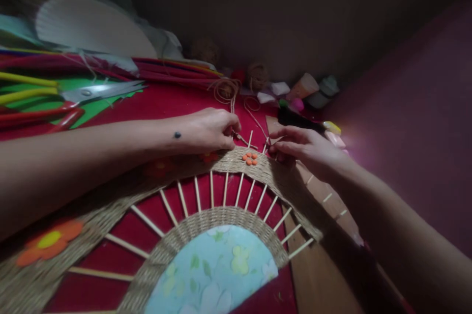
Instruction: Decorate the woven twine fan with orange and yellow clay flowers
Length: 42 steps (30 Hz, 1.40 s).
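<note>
A woven fan-shaped piece (236, 159) of plaited twine on thin wooden sticks (212, 188) spreads below my hands. Its centre is a pale blue floral panel (217, 265). My left hand (212, 129) is closed at the outer woven edge, its fingertips pinching brown twine (241, 138) beside the stick ends. My right hand (304, 149), thumb and finger together, grips another stretch of the twine (258, 126) at a stick end further right. Some of its fingers are in shadow. Orange beads (250, 158) form a flower on the band, and an orange flower (49, 242) with a yellow centre sits lower left.
Scissors (99, 92) with red and yellow handles lie on green sheets (86, 120) at the left. Behind them are bundled coloured strips (162, 71) and a pale fan (92, 26). Twine balls (257, 75) and small craft items line the back. A purple wall (416, 107) stands right.
</note>
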{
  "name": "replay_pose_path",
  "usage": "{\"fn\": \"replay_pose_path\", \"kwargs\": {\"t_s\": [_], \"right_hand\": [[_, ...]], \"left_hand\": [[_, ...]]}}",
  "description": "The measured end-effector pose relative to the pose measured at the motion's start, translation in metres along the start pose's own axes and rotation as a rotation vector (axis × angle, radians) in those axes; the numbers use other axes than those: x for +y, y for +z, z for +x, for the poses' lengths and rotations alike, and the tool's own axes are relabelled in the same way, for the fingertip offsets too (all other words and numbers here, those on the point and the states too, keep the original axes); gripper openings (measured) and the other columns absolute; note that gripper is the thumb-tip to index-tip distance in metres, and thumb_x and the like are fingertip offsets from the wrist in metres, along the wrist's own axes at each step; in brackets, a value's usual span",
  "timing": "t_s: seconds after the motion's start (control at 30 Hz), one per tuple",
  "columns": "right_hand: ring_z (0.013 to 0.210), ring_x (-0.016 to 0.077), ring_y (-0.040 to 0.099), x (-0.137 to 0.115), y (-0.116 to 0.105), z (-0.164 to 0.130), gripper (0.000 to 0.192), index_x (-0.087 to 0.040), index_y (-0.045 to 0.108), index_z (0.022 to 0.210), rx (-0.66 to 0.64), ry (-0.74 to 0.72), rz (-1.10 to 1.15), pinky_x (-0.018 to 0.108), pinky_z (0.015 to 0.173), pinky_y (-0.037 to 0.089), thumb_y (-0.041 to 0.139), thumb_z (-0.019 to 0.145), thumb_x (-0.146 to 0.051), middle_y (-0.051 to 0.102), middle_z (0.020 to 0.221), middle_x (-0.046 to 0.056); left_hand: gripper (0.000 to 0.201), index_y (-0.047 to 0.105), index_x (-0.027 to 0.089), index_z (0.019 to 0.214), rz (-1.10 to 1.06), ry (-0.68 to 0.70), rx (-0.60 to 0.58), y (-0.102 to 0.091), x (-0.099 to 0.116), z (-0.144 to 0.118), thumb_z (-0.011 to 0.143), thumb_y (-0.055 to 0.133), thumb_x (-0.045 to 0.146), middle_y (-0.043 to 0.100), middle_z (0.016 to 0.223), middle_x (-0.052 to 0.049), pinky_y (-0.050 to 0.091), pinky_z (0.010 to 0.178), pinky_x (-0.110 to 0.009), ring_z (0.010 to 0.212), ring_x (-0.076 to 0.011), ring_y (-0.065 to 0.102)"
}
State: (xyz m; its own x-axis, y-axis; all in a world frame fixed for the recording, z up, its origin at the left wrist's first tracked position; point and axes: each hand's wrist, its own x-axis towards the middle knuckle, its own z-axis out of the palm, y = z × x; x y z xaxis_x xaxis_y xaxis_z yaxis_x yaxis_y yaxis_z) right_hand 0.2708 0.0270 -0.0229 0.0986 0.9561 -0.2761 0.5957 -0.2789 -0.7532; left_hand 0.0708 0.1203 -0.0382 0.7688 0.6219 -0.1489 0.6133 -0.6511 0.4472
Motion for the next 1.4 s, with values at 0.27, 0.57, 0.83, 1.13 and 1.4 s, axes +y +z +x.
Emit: {"fn": "replay_pose_path", "kwargs": {"t_s": [0.27, 0.57, 0.83, 1.13, 1.4], "right_hand": [[0.049, 0.0088, 0.051, -0.017, -0.006, -0.001, 0.009, -0.017, 0.055, 0.083, -0.125, 0.132, 0.184, 0.020, 0.040, 0.035, 0.053, 0.081, -0.008, 0.064, 0.073, 0.005], [0.044, 0.0079, 0.050, -0.016, -0.011, 0.000, 0.011, -0.015, 0.053, 0.082, -0.220, 0.223, 0.497, 0.017, 0.037, 0.032, 0.050, 0.082, -0.004, 0.063, 0.064, 0.004], [0.043, 0.0077, 0.049, -0.008, -0.007, -0.003, 0.011, -0.015, 0.053, 0.082, -0.262, 0.220, 0.560, 0.016, 0.037, 0.033, 0.051, 0.083, -0.003, 0.062, 0.061, 0.004], [0.050, 0.0082, 0.054, 0.001, -0.019, -0.053, 0.009, -0.015, 0.060, 0.084, -0.003, -0.066, 0.635, 0.018, 0.042, 0.040, 0.062, 0.076, -0.011, 0.065, 0.072, 0.005], [0.051, 0.0110, 0.058, 0.063, -0.001, -0.174, 0.009, -0.014, 0.068, 0.071, 0.201, 0.106, 1.118, 0.018, 0.043, 0.041, 0.069, 0.070, -0.023, 0.065, 0.063, 0.006]], "left_hand": [[0.047, 0.053, 0.017, 0.110, -0.402, -0.089, -0.203, -0.005, -0.006, 0.003, 0.067, 0.055, 0.036, 0.066, 0.079, -0.002, 0.042, 0.060, -0.023, 0.071, -0.0172, 0.060], [0.053, 0.055, 0.016, 0.118, -0.073, -0.168, -0.093, -0.010, 0.016, 0.007, 0.069, 0.055, 0.036, 0.068, 0.099, -0.007, 0.043, 0.072, -0.027, 0.088, -0.0227, 0.060], [0.046, 0.060, 0.015, 0.111, -0.064, -0.250, -0.067, -0.008, 0.030, 0.003, 0.068, 0.056, 0.032, 0.067, 0.094, -0.007, 0.042, 0.067, -0.026, 0.083, -0.0218, 0.059], [0.042, 0.065, 0.016, 0.105, -0.143, -0.269, -0.019, -0.006, 0.042, -0.003, 0.065, 0.055, 0.028, 0.061, 0.069, -0.002, 0.036, 0.056, -0.025, 0.064, -0.0167, 0.052], [0.044, 0.067, 0.019, 0.102, -0.170, -0.244, 0.125, -0.028, 0.034, -0.017, 0.060, 0.056, 0.027, 0.059, 0.066, -0.001, 0.036, 0.057, -0.026, 0.066, -0.0177, 0.053]]}}
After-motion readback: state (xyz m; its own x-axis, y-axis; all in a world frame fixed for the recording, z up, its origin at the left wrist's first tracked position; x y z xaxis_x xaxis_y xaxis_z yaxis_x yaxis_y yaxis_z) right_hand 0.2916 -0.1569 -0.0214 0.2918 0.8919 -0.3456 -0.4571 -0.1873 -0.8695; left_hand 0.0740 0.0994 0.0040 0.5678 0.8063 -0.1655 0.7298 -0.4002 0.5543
